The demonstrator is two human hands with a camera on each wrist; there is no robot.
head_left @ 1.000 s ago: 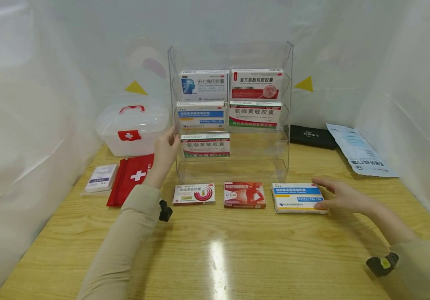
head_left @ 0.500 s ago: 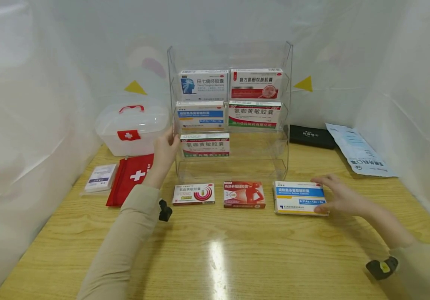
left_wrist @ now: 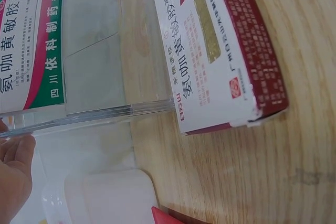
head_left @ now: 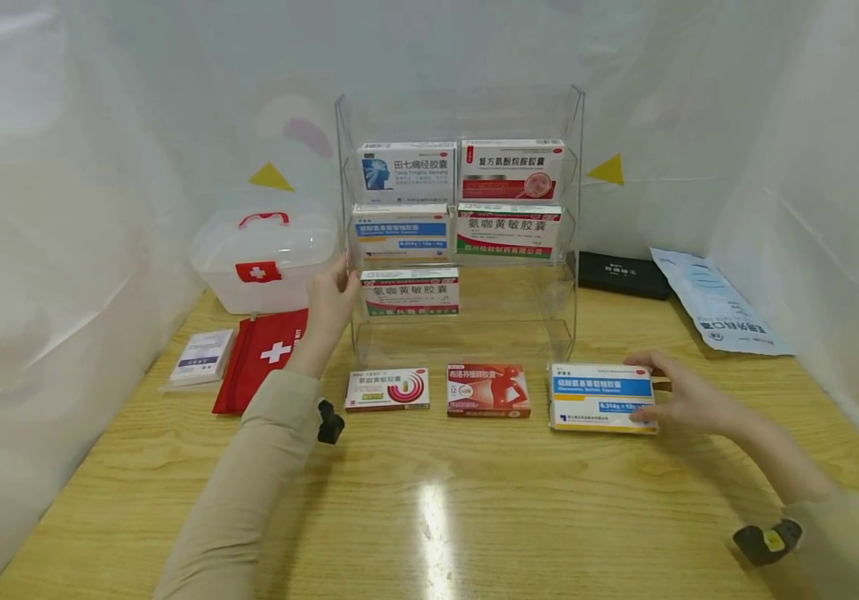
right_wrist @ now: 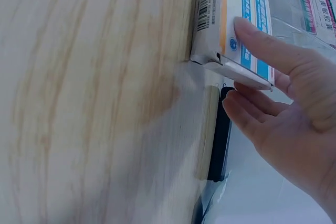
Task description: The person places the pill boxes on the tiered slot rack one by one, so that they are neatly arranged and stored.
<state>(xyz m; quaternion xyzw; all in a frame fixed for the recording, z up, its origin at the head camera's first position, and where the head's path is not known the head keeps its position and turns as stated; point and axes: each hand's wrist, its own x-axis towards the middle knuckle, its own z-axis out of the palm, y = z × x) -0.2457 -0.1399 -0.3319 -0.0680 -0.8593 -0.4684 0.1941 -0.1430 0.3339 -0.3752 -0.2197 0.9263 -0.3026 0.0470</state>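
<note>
My right hand (head_left: 687, 398) pinches the right end of a white, blue and yellow medicine box (head_left: 597, 396), thumb on its printed front. The right wrist view shows the thumb on that box (right_wrist: 247, 24) and the other fingers behind or below it. My left hand (head_left: 332, 304) holds the left side edge of a clear tiered display rack (head_left: 519, 296); in the left wrist view its fingers meet the clear panel. Medicine boxes fill both places of the rack's two upper tiers. A green-and-white box (head_left: 410, 292) stands at the left of the tier below.
In front of the rack lie a white-and-pink medicine box (head_left: 387, 389) and a red one (head_left: 487, 390). A first-aid case (head_left: 267, 258), red pouch (head_left: 252, 367) and small white box (head_left: 202, 357) are at left. Right of the rack lie a black box (head_left: 622, 275) and blue mask packet (head_left: 721, 304).
The right hand's box has shifted slightly right and its near edge looks a little raised or tilted. The left hand stays on the rack's edge.
</note>
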